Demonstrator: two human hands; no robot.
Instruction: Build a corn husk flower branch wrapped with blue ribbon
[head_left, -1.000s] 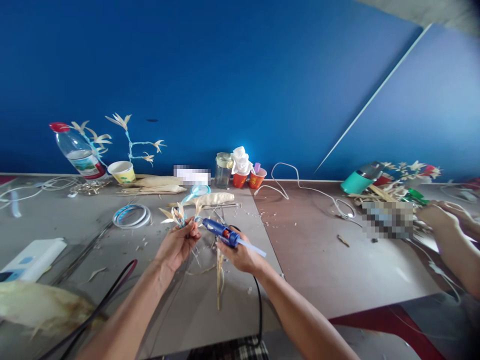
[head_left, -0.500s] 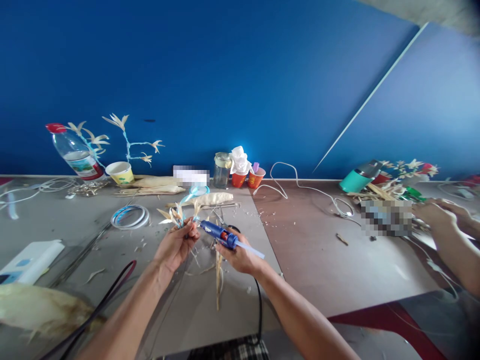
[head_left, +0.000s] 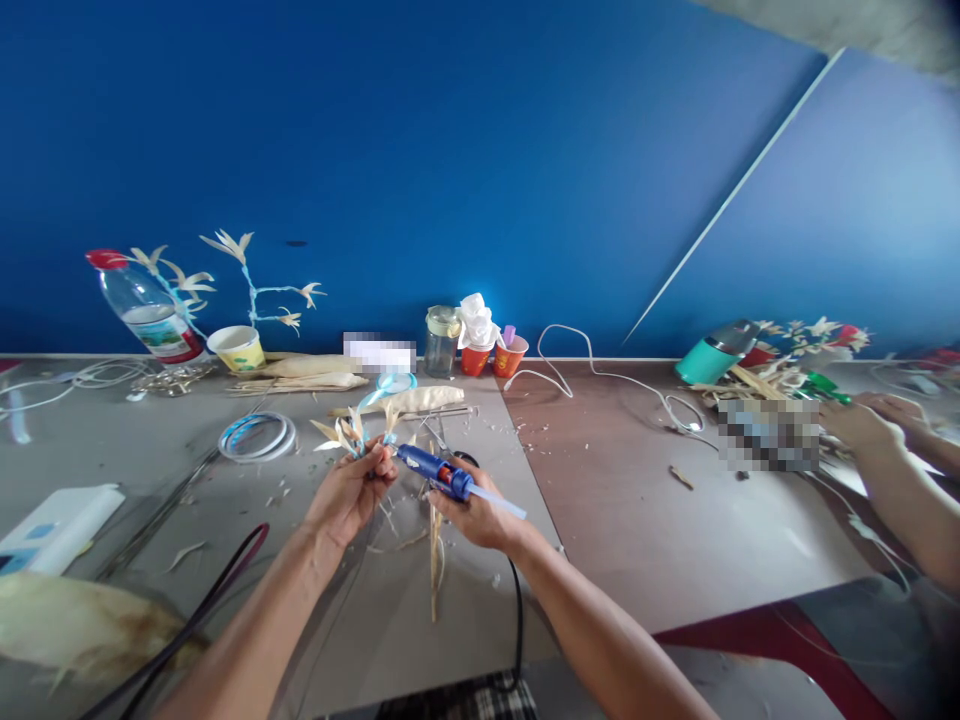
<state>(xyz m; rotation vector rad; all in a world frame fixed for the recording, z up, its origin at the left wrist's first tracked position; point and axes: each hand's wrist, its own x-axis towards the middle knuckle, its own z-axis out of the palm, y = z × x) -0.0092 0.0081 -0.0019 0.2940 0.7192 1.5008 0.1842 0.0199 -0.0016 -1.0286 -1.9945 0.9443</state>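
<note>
My left hand (head_left: 358,488) pinches a small flower spray (head_left: 347,432) with pale dried-husk petals and blue-wrapped stems. In my right hand (head_left: 476,510) is a blue glue gun (head_left: 435,470), its nozzle pointing left, right beside my left fingertips and the flower. Whether the nozzle touches the stem I cannot tell. A translucent glue stick (head_left: 497,500) sticks out of the gun's back end, and a black cord (head_left: 519,610) hangs below it. Behind my left hand lie a roll of light-blue tape (head_left: 396,383) and a pale husk (head_left: 431,400).
A white-and-blue tape roll (head_left: 257,437), a bottle (head_left: 154,315), a yellow paper cup (head_left: 237,349), a glass jar (head_left: 442,342) and red cups (head_left: 510,356) stand toward the wall. At right, another person's hands (head_left: 862,425) work near a teal flask (head_left: 712,355). A dark red strap (head_left: 255,540) loops at front left.
The whole view has shifted slightly left. My hands, the flower spray and the glue gun keep almost the same position relative to each other.
</note>
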